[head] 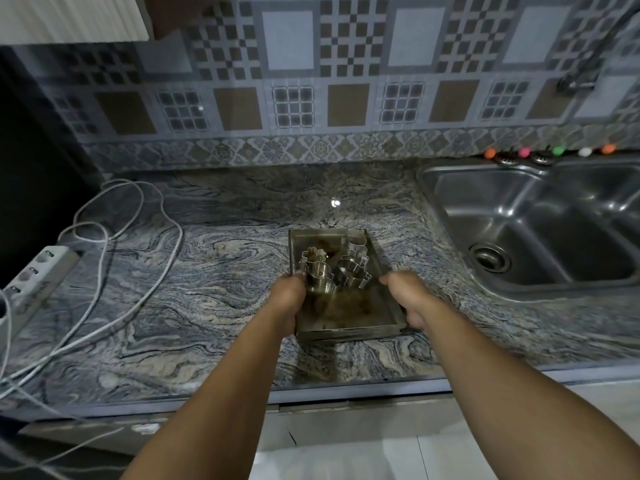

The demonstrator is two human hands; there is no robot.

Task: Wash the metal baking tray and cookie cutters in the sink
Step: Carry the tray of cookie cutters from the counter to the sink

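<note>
Marble counter [214, 271]: baking tray [346, 327] gripped between both hands, left hand [289, 296] and right hand [407, 299] fingers closed on side rims.

Backsplash wall [346, 64]: patterned tiles in grey, white and brown checks across upper frame, ornamental border strip along its base. Countertop [207, 271]: swirled grey-and-beige stone, glossy, one small light glare at centre. Power strip [38, 275]: white, at left edge, with white cables [138, 237] looping over the counter. Dark area at far left. Pale cabinet front [346, 427] below the counter edge, lower frame. Dim overall lighting.
</note>
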